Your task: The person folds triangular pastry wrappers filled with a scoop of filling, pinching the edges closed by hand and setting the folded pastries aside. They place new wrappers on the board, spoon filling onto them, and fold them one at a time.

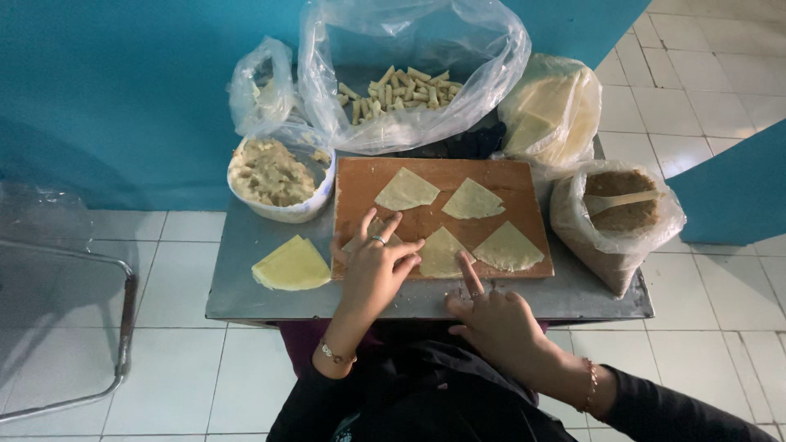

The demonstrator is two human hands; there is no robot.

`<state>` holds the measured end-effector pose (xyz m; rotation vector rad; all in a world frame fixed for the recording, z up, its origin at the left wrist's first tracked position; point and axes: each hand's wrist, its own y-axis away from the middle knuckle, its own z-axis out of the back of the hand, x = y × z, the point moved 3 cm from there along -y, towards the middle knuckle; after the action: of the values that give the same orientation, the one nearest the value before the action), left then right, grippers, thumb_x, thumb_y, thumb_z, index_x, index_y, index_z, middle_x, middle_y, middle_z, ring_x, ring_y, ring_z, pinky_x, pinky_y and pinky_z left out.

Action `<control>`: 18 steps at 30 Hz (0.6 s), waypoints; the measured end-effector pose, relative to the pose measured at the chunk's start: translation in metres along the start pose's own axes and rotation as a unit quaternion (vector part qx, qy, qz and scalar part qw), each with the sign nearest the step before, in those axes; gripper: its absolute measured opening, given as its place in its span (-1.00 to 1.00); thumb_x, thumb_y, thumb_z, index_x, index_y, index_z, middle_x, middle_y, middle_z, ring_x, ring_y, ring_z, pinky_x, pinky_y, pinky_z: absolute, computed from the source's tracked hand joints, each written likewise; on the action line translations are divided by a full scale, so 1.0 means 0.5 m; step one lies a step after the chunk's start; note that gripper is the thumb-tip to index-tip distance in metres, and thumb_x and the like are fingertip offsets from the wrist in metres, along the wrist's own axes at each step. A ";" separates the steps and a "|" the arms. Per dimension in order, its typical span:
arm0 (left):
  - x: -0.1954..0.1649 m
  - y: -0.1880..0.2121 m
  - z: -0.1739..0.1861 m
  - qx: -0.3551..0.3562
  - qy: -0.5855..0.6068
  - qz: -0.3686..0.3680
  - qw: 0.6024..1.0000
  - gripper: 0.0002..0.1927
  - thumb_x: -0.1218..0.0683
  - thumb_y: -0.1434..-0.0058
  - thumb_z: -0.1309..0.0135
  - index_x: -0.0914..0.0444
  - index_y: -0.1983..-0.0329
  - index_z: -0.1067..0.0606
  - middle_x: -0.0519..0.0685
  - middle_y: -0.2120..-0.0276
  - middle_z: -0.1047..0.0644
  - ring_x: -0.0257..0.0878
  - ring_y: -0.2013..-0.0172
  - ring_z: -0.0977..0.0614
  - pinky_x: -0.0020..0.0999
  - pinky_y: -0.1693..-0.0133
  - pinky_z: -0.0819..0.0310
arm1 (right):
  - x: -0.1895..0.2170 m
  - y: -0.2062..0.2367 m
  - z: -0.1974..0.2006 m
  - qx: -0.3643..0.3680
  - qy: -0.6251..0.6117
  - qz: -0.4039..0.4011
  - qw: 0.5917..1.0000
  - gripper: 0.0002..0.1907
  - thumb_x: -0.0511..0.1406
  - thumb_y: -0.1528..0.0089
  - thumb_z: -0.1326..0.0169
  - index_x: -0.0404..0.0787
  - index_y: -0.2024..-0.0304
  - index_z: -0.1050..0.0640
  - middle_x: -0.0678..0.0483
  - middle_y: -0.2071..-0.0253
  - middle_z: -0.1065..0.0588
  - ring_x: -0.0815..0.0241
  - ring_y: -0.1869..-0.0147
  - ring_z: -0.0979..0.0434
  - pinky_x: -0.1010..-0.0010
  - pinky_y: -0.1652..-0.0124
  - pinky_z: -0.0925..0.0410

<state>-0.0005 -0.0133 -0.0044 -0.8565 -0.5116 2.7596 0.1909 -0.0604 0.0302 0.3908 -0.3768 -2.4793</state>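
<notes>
A triangular pastry sheet (368, 237) lies at the near left corner of the wooden board (499, 173), mostly covered by the left hand (374, 266), which rests flat on it with fingers spread and gripping nothing; a ring shows on one finger and a bracelet at the wrist. Just to its right lies a second triangular sheet (442, 252), and the right hand (491, 319) touches its near edge with the index finger stretched out, the other fingers loosely curled and holding nothing. Three more sheets lie on the board: one at the near right (509, 248) and two along the far side (406, 190) (472, 200).

The board sits on a grey metal tabletop (246, 299). On the tabletop left of the board is a stack of folded pastry sheets (292, 266), and beyond it a white bowl (282, 213) of pale lumpy filling. Behind the board a large clear plastic bag (409, 69) holds finished small rolls (401, 92), with a smaller clear bag (260, 86) to its left. At the far right another bag (550, 110) holds pale sheets, and near it an open bag of brown crumbs (618, 217) with a wooden spoon (622, 200) lying in it. The floor is white tile, the wall blue.
</notes>
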 end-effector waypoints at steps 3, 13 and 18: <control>-0.004 0.000 0.003 -0.007 -0.001 0.000 1.000 -0.80 -0.11 -0.10 -0.25 -0.19 0.20 -0.72 -0.05 -0.24 -0.50 0.03 -0.36 -0.27 0.45 -0.18 0.22 | 0.005 -0.015 -0.026 0.032 0.060 0.002 0.998 -0.40 0.16 -0.24 -0.02 0.02 -0.17 -0.34 -0.53 -0.51 0.14 -0.10 0.09 -0.66 0.25 0.15 -0.46; -0.006 -0.005 0.003 0.003 0.013 0.001 1.000 -0.79 -0.11 -0.13 -0.21 -0.17 0.17 -0.72 -0.02 -0.27 -0.48 0.05 -0.37 -0.24 0.46 -0.18 0.27 | 0.066 -0.102 0.013 0.067 0.223 0.140 0.962 -0.09 0.28 -0.26 0.11 -0.28 -0.32 -0.19 -0.05 0.18 -0.51 -0.16 0.15 -0.58 -0.24 -0.04 -0.26; -0.010 0.002 0.006 -0.007 0.029 -0.015 0.999 -0.78 -0.10 -0.20 -0.17 -0.15 0.12 -0.71 0.01 -0.27 -0.48 0.07 -0.39 -0.24 0.40 -0.22 0.25 | 0.049 -0.099 0.065 0.080 0.197 0.156 0.965 -0.02 0.38 -0.17 0.07 -0.21 -0.29 -0.22 -0.08 0.26 -0.56 -0.12 0.09 -0.56 0.11 0.07 -0.30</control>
<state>0.0018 -0.0163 0.0000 -0.9213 -0.5281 2.6991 0.1347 -0.0307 0.0377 0.8094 -0.4349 -2.0123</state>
